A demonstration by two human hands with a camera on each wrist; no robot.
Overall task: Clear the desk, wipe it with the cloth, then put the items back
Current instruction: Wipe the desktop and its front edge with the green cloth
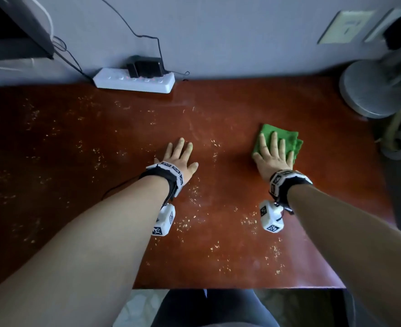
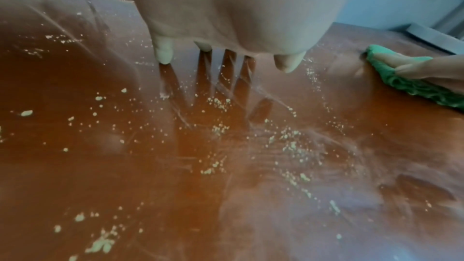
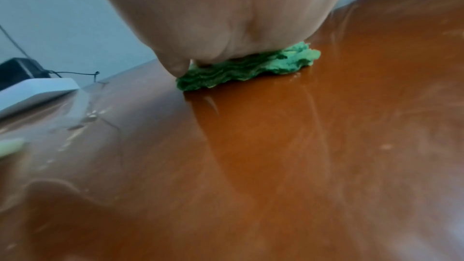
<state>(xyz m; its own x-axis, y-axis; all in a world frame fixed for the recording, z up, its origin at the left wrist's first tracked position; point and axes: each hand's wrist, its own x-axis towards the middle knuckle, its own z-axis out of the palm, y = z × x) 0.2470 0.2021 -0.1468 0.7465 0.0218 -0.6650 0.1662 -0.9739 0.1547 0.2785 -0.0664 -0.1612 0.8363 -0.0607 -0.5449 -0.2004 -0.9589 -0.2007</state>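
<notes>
Landmark: strip (image 1: 134,82), the white power strip at the back edge of the desk (image 1: 312,232).
Cloth: green, folded, flat on the desk, right of the strip and nearer the person (image 1: 286,138).
Right hand: lies flat on the cloth with straight fingers (image 1: 273,156); it presses and does not pinch.
Left hand: spread flat and holding nothing, in front of the strip and slightly to its right (image 1: 179,159). Whether the palm bears on the desk cannot be told.
Crumbs: pale, scattered in front of the strip and to its left (image 1: 187,223). Few show on the surface right of the cloth.
Step, as judged: wiping. No items for putting back are in view.
Risk 1: the cloth may bunch or slip out, because only palm pressure keeps it.
Risk 2: a stroke toward the person may push crumbs over the front edge.
Risk 3: a stroke toward the strip may pack crumbs under it or snag its cable (image 1: 133,24).
Risk 4: the left hand lies among crumbs and may smear them.
Count: two hands, one cloth, one strip, one black adapter (image 1: 145,66) on the strip, and one grey round base (image 1: 369,90) far right of the strip. The crumbs are too many to count.
</notes>
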